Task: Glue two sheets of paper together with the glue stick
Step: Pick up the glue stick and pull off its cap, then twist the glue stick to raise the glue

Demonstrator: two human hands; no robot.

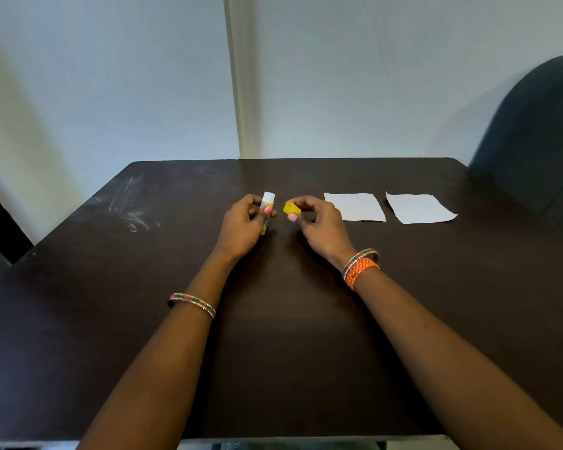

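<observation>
My left hand (246, 224) grips an uncapped glue stick (268, 199) upright above the dark table (111, 287); its white top pokes out over my thumb, and the yellow body is mostly hidden by my fingers. My right hand (317, 224) pinches the yellow cap (291, 208) a short gap to the right of the stick. Two white paper sheets lie flat side by side farther right: the nearer sheet (356, 206) just beyond my right hand and the second sheet (418, 208) to its right.
Pale scuff marks (134, 209) streak the table's left part. A dark chair back (533, 141) stands at the table's right rear corner. A white wall runs behind the table's far edge. Bangles ring both my wrists.
</observation>
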